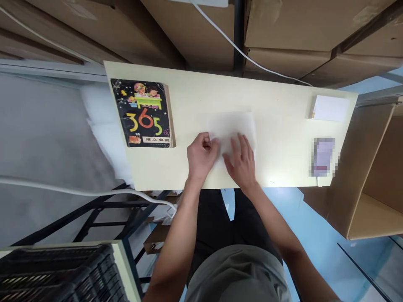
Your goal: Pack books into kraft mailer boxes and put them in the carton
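A sheet of thin white paper (233,122) lies on the pale table (283,138) in front of me. My left hand (202,154) is closed at the sheet's left edge, thumb and forefinger pinched on its lower left part. Over the lower right part of the sheet, my right hand (242,163) rests with fingers stretched out and a little apart. The paper's lower side is partly hidden by both hands.
A thick black book (143,115) marked 365 lies at the table's left. A white box (330,108) and a pixelated purple object (323,157) are at the right. Cardboard boxes (289,25) stand behind; an open carton (362,176) is right, a black crate (63,272) lower left.
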`<state>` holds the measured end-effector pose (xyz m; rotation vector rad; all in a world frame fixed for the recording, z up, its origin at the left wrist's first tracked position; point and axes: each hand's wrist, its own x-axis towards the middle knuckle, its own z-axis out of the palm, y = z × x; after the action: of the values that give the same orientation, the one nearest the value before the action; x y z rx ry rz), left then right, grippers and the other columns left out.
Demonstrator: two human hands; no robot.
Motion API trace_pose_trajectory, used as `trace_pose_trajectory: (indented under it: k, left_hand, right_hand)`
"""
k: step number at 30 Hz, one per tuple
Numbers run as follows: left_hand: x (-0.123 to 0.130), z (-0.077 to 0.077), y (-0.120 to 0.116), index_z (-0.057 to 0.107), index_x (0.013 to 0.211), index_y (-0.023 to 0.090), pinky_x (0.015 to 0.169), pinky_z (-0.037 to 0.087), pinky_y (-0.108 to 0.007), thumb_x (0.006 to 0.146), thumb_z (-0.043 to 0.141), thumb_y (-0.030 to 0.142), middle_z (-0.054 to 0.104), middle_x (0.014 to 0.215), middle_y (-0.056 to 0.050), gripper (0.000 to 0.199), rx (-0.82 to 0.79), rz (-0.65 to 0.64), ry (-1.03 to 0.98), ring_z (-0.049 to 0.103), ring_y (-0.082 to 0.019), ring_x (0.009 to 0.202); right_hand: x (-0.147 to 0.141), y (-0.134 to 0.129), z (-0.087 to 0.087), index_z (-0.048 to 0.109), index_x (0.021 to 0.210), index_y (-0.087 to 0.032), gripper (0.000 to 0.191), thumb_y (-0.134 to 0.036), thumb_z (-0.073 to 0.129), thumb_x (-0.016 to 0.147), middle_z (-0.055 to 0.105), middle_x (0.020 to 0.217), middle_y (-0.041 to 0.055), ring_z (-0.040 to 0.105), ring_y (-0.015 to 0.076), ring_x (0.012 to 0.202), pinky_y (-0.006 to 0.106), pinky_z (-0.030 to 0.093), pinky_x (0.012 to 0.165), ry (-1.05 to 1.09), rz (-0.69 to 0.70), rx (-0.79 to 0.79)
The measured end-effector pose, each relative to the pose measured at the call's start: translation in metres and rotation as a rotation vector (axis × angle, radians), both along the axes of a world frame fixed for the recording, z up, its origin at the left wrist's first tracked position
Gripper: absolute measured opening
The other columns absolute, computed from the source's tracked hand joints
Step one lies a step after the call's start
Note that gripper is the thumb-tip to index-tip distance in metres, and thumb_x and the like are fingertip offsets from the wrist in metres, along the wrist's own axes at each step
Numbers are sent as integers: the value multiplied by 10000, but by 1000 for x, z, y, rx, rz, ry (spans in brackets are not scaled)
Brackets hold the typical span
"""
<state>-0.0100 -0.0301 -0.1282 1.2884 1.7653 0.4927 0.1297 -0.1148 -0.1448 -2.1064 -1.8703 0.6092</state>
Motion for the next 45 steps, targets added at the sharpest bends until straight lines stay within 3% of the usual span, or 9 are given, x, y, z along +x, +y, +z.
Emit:
trace_pose_trajectory:
  k: [8,13,16,21,26,29,35,39,45]
  left_hand:
    - [-6,10,0,640,888,241,759,513,-301,921,758,389,694,800,19,192,-60,-62,38,650,-167,719]
    - [-3,34,-2,495,724,240,608,420,-261,913,803,449,472,657,56,417,-101,-16,-245,475,-123,615]
    - [8,54,-2,545,755,238,603,459,-262,912,859,531,506,676,46,457,-120,-70,-383,509,-128,631]
    - [38,71,-5,775,1062,244,860,645,-337,1014,773,642,798,1035,-59,401,-90,-272,-562,757,-200,938]
    - [65,75,-14,821,1268,285,1116,642,-436,1161,526,632,803,1376,-111,468,-56,-466,-594,755,-277,1338]
    - [77,71,-25,814,1332,298,1219,602,-469,1209,379,583,770,1494,-96,534,-65,-549,-534,684,-283,1484]
    - [71,34,-41,757,1419,287,1266,576,-536,1172,545,385,751,1536,-91,340,174,-537,-115,677,-286,1485]
    - [53,10,-43,715,1479,275,1337,500,-570,1157,570,338,696,1614,-100,359,307,-506,26,556,-315,1623]
    - [49,-11,-56,732,1420,272,1393,405,-621,1137,641,366,711,1600,-106,311,406,-614,44,530,-340,1647]
  right_hand:
    - [-12,-5,-19,389,1798,-189,672,-479,475,1198,345,1886,173,239,336,1798,599,353,1413,82,48,-98]
    - [-3,-3,12,310,1817,-231,885,-590,682,1099,369,1875,172,257,347,1793,637,363,1413,322,6,-52]
    - [8,-4,39,257,1827,-288,961,-570,754,1055,435,1844,146,358,335,1755,635,411,1397,509,-59,-18]
    - [44,-4,64,387,1768,-316,740,-479,674,1106,625,1690,132,610,314,1573,606,534,1309,712,-296,33]
    - [80,-4,73,617,1580,-286,613,-608,714,1068,748,1504,130,729,318,1402,563,619,1202,769,-371,6]
    - [95,-5,78,707,1452,-265,534,-644,661,1080,799,1395,127,771,313,1319,530,654,1130,730,-431,-17]
    - [147,-8,62,804,1167,-231,397,-596,703,1049,866,1154,105,823,269,1114,482,674,1034,618,-709,13]
    - [174,-9,63,801,1310,-222,556,-688,737,1014,862,1224,133,820,281,1141,478,680,1000,654,-688,-127]
    - [169,-7,81,781,1399,-212,809,-839,356,1117,831,1267,171,807,302,1184,487,666,972,649,-679,-118]
